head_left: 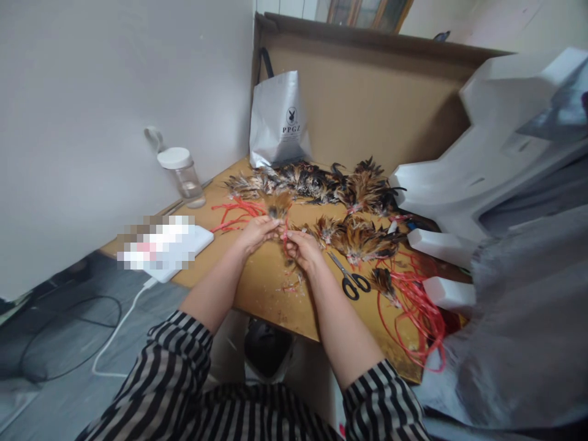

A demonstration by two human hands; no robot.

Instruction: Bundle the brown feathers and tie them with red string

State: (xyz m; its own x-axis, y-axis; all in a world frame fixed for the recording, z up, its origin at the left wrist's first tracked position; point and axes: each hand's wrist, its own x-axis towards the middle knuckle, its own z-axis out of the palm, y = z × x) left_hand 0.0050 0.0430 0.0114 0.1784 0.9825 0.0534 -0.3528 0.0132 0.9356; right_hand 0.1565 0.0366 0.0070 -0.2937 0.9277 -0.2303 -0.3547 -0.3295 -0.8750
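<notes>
Pinched in my left hand (261,231) is a small bunch of brown feathers (277,204), its tips pointing away from me. Close beside it, my right hand (303,246) has thumb and fingers closed on a red string (285,236) at the base of the bunch. Just right of my hands lie several brown feather bunches (362,237). Black-handled scissors (349,278) rest partly open near my right forearm. A small dark feather bunch (384,283) sits beyond them, against a tangle of red string (420,312).
Dark and brown feathers (312,180) are heaped along the back of the wooden table (266,288). Behind them stands a silver bag (278,122). More red string (234,211), a clear jar (186,177) and a cabled white device (193,248) are at left. White foam pieces (505,153) border the right.
</notes>
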